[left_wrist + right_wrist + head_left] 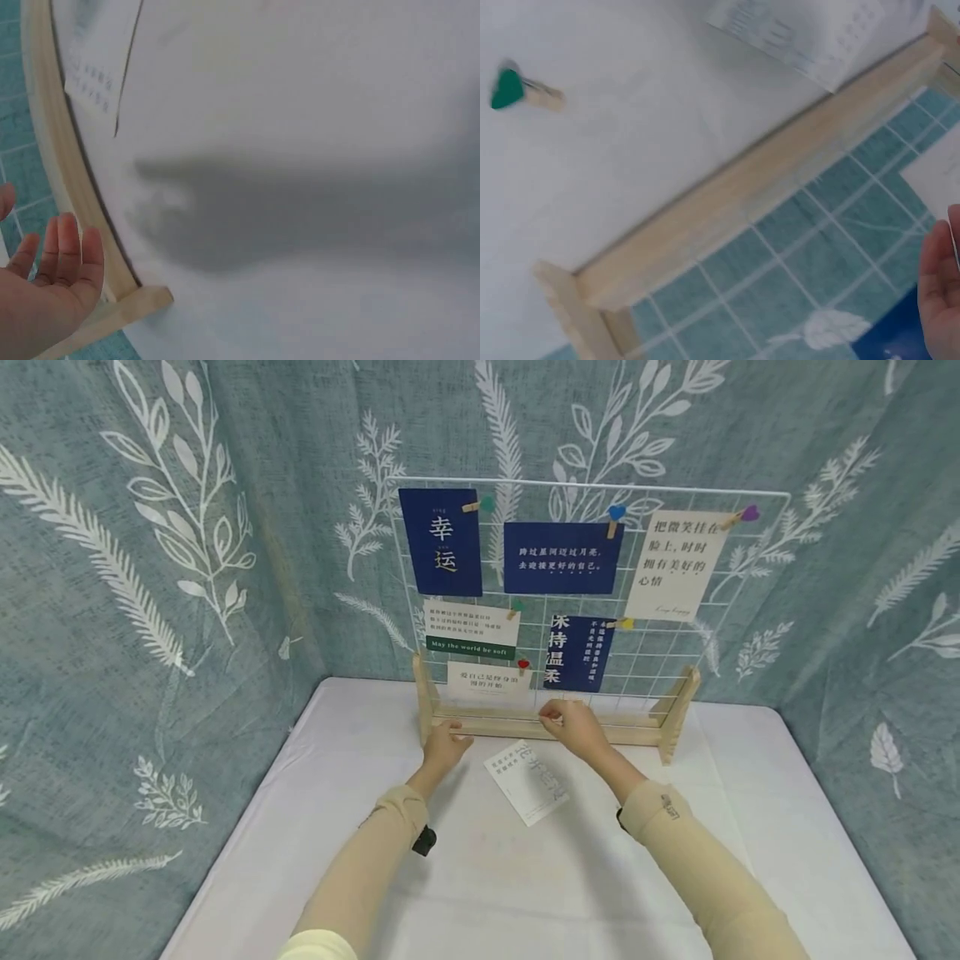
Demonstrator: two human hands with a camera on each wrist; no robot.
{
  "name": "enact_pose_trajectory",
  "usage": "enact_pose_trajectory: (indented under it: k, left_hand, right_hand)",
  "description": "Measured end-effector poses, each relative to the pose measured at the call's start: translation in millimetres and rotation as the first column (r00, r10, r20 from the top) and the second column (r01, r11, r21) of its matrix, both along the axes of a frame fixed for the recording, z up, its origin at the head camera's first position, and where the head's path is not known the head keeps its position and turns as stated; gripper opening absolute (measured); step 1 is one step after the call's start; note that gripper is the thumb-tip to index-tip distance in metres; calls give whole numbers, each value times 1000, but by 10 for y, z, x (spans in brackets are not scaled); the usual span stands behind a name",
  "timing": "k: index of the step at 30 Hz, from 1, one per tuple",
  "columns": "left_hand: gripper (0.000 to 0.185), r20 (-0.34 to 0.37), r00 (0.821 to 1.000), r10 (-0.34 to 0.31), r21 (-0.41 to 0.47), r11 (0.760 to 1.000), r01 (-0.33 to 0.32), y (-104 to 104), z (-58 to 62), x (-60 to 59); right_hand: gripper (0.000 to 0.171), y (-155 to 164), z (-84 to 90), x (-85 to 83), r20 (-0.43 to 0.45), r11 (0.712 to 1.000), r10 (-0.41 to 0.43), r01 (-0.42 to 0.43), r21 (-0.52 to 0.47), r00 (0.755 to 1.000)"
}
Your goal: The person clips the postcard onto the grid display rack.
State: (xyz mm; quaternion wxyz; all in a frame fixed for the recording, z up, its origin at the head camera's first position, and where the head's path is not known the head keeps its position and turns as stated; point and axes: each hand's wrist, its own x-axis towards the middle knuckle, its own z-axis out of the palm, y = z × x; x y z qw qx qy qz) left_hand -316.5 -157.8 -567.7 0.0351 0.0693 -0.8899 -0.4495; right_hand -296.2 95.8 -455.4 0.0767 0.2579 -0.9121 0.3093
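My left hand (444, 746) is by the left foot of the wooden stand, fingers loosely spread and holding nothing. In the left wrist view that hand (56, 289) shows its palm and fingers beside the wooden base. My right hand (577, 727) is over the base bar (630, 733), thumb and forefinger slightly bent, with no object visible between them. Above it, a white card (487, 683) hangs under a red heart clip (523, 666), beside a dark blue card (588, 652). Between my forearms, a white printed card (525, 781) lies tilted on the table.
A white wire grid (600, 487) stands upright on the wooden stand. Higher up are more clipped cards, including a blue card (442, 543) and a cream card (675, 564). A green heart clip (508, 90) lies on the white tablecloth (480, 877). Patterned curtains (300, 527) surround the table.
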Motion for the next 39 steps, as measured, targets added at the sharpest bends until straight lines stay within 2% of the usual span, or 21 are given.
enact_pose_trajectory:
  k: [1,3,6,9,12,18,22,26,29,34,39]
  left_hand:
    - [45,8,1000,-12,-16,1000,12,78,116,123]
    - [45,79,996,-27,-61,998,32,233,385,357]
    - [43,49,997,-59,-134,989,65,358,466,532]
    - [43,44,997,-69,-216,973,77,434,434,614]
    - [52,96,993,-75,-275,956,99,501,396,697]
    - [74,148,983,-105,-376,914,154,584,195,727]
    - [80,171,979,-114,-361,917,170,596,160,744]
    - [89,251,960,-123,-328,922,204,597,194,804]
    - [97,300,948,-104,-312,929,201,601,220,839]
    - [104,304,951,-56,-323,933,158,631,211,831]
    - [109,246,969,-13,-430,895,121,699,118,856]
  right_hand:
    - [14,25,-39,19,6,1000,0,0,-5,1000]
    - [14,79,-122,52,14,1000,-3,3,-23,1000]
    - [12,164,-245,96,13,998,-15,16,-54,1000]
    - [11,260,-378,140,28,997,-33,35,-74,999]
    - [11,382,-522,203,58,994,-76,80,-77,995]
    - [12,661,-754,321,126,984,-166,173,-50,978]
    - [14,804,-849,365,161,977,-201,210,-35,966]
    - [15,913,-899,420,186,971,-231,237,-9,955]
    - [15,987,-916,463,195,967,-251,253,14,948]
    - [15,1088,-939,506,198,960,-277,281,8,940]
    - [14,1170,-989,549,212,955,-291,298,1,933]
